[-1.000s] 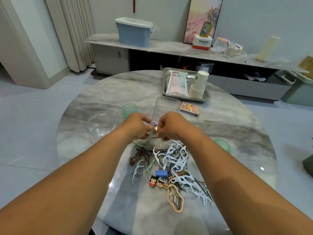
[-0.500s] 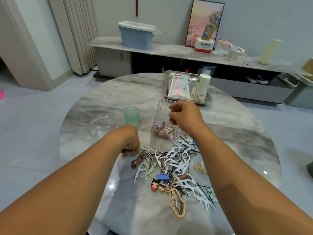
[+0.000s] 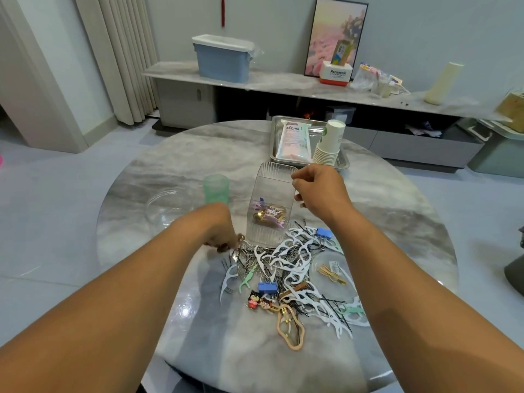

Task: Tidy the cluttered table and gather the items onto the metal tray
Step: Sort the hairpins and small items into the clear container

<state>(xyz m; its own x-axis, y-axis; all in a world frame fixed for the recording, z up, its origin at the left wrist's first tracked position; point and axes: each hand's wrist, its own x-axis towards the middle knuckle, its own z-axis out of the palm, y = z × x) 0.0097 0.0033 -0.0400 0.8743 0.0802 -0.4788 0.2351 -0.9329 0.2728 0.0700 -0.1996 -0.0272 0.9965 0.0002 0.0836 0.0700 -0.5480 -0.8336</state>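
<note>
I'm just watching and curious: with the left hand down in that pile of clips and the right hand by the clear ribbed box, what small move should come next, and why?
Probably lift the left hand and drop its small brownish clip into the clear ribbed plastic box. That hand pinches the clip at the pile's edge, beside the box, which already holds similar clips, while the right hand is at its rim.

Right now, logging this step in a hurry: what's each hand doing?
Left hand: fingers pinching a small brownish hair clip at the pile's edge.
Right hand: fingers curled beside the clear ribbed plastic container; cannot tell if it holds anything.
</note>
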